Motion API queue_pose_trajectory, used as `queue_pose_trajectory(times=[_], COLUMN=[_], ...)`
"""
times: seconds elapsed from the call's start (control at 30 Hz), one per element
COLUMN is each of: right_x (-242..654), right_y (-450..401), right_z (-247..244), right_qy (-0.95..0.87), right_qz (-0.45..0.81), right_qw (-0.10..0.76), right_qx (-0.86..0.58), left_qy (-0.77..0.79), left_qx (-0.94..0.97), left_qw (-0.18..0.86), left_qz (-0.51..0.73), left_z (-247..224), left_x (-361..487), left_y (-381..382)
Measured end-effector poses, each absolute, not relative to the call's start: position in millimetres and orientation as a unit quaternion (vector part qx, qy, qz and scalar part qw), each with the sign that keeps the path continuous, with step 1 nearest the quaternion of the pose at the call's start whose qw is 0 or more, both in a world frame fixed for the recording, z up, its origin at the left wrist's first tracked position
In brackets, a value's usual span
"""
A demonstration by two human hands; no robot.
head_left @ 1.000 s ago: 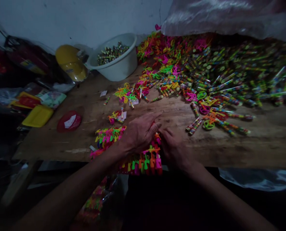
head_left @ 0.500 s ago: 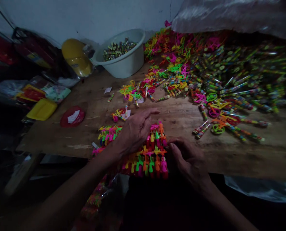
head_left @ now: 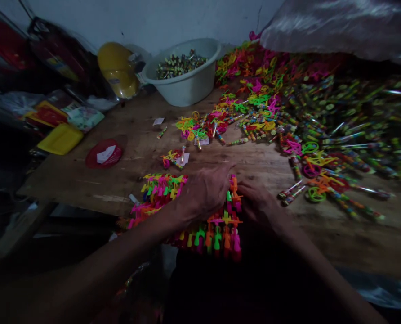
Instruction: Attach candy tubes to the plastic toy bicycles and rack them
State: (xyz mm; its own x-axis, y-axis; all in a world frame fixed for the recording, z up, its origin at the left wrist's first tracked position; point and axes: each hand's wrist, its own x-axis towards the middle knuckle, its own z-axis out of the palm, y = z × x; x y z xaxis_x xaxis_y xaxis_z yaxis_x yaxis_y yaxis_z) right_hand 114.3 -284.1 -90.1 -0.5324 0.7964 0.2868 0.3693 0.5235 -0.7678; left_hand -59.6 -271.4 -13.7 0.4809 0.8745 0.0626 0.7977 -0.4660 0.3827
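While a yellow tray [head_left: 60,138] lies far left of the fingers, a red basket [head_left: 90,157] nearer them holds white paper [head_left: 106,154], and the pale basin [head_left: 187,90], beyond the left fingers, holds a heap of patterned tubes [head_left: 178,65]. Left hand [head_left: 205,191] lies over the rows of colourful plastic pieces [head_left: 217,237], which spread beneath and around its fingers; whether these clamp anything, I cannot tell. Right hand [head_left: 263,204] has its fingers bent at the rows' right edge, their grip too dark to tell
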Motion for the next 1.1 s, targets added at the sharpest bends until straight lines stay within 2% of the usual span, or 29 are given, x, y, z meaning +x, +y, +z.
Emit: queue_pose_trajectory(times=[0.1, 0.23, 0.3, 0.43, 0.63, 0.83, 1.0, 1.1], right_x=[121, 126, 124, 118, 126, 144, 144, 148], right_y=[-273, -274, -278, -285, -291, -317, -328, -332], right_z=[-86, -88, -92, -95, -90, -85, -96, -101], right_qy=[-0.837, -0.807, -0.799, -0.815, -0.792, -0.762, -0.771, -0.753], right_qz=[0.371, 0.406, 0.386, 0.326, 0.226, 0.123, 0.054, 0.095], right_qw=[0.264, 0.308, 0.337, 0.338, 0.409, 0.392, 0.290, 0.350], right_qx=[-0.302, -0.299, -0.314, -0.340, -0.392, -0.501, -0.564, -0.549], left_qy=[0.504, 0.501, 0.506, 0.514, 0.523, 0.518, 0.497, 0.493], left_qx=[0.849, 0.852, 0.849, 0.844, 0.827, 0.833, 0.853, 0.858], left_qw=[0.130, 0.127, 0.127, 0.131, 0.183, 0.159, 0.118, 0.107], left_qz=[0.092, 0.083, 0.078, 0.072, 0.096, 0.112, 0.105, 0.098], left_z=[-15, -12, -13, -16, -8, -11, -16, -17], left_x=[-60, -58, -57, -55, -57, -55, -54, -55], left_y=[-272, -273, -272, -272, -273, -273, -271, -270])
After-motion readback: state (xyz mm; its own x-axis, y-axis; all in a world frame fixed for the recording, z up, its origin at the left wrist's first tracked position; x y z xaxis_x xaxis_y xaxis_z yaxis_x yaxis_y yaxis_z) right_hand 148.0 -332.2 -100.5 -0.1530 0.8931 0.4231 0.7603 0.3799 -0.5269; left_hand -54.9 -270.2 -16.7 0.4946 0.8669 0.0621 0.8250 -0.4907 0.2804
